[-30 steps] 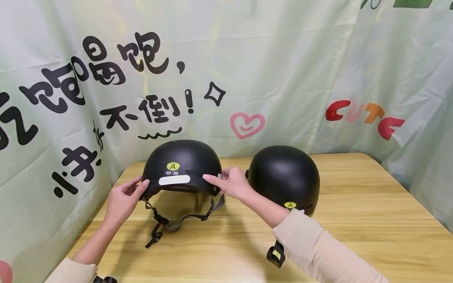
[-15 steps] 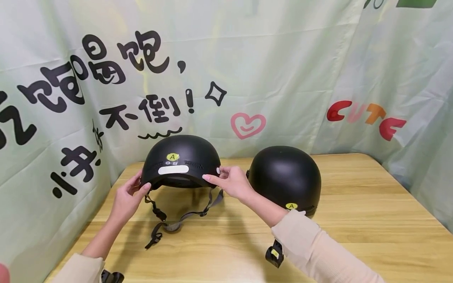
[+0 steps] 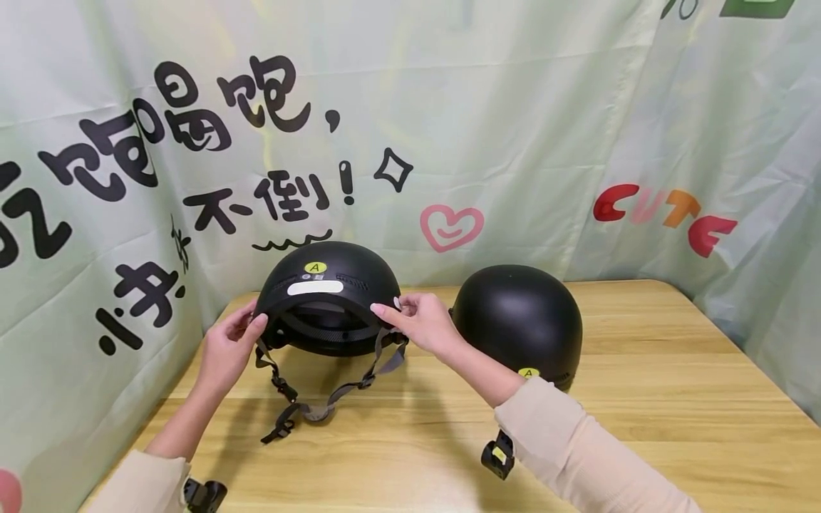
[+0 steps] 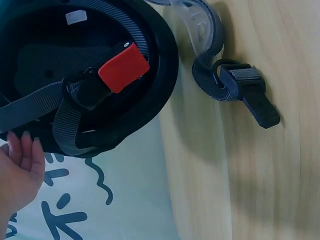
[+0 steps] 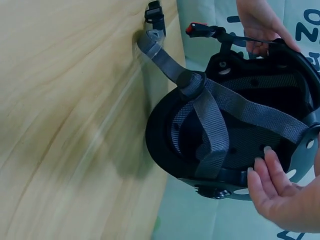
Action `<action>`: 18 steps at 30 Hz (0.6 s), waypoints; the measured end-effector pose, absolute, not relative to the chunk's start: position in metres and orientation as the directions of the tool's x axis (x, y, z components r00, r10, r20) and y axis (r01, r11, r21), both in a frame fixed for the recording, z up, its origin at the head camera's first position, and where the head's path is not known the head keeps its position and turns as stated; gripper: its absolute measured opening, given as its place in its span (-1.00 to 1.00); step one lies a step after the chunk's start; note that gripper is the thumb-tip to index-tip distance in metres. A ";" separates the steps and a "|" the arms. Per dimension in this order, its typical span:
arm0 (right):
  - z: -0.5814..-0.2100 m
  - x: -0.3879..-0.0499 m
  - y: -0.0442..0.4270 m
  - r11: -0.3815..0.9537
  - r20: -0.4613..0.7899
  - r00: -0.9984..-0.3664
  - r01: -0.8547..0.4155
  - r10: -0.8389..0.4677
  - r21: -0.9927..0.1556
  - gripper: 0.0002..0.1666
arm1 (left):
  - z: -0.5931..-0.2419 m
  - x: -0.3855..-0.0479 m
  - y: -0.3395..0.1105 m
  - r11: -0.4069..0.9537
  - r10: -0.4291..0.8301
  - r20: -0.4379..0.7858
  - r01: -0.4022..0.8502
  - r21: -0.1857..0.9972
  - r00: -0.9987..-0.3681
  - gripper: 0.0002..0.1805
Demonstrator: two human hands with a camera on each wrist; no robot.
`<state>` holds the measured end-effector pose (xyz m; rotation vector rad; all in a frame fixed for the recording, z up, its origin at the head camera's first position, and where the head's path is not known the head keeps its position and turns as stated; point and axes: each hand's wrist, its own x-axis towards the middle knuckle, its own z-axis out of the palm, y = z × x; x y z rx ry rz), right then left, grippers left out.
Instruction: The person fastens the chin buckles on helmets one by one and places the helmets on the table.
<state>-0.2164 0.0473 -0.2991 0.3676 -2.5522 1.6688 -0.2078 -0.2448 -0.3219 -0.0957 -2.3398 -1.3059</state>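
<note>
A matte black helmet (image 3: 336, 258) with a yellow "A" sticker and a white label is tipped back, its near rim raised so the dark inside shows. My left hand (image 3: 227, 349) pinches its rim at the left side, thumb in front. At the right side my right hand (image 3: 423, 324) pinches the rim; in the right wrist view its fingers (image 5: 270, 175) reach to the inner side. Grey chin straps (image 3: 346, 388) hang down to the table, unfastened. The left wrist view shows a red buckle tab (image 4: 124, 68) and a black clip end (image 4: 247, 92).
To the right stands a second black helmet (image 3: 516, 320), dome up, near my right forearm. Both are on a wooden table (image 3: 667, 399). A printed curtain (image 3: 513, 128) closes off the back and sides. Small black devices (image 3: 497, 454) are at the wrists.
The held helmet has tipped back: its near rim and white label have risen, and more of the inside shows. Both hands have risen slightly with it. The second helmet stays put.
</note>
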 end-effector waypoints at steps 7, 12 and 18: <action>-0.313 -0.219 0.047 0.404 0.296 -0.948 -0.319 -0.120 -0.857 -0.68 | -0.329 -0.214 -0.243 0.568 -0.199 0.488 0.305 0.764 -0.850 -0.60; -0.330 -0.224 0.052 0.279 0.327 -0.931 -0.361 -0.163 -0.890 -0.45 | -0.341 -0.220 -0.242 0.381 -0.136 0.520 0.440 0.813 -0.843 -0.65; -0.351 -0.234 0.054 0.049 0.398 -0.883 -0.422 -0.250 -0.905 -0.25 | -0.356 -0.227 -0.245 0.168 -0.063 0.516 0.501 0.849 -0.854 -0.62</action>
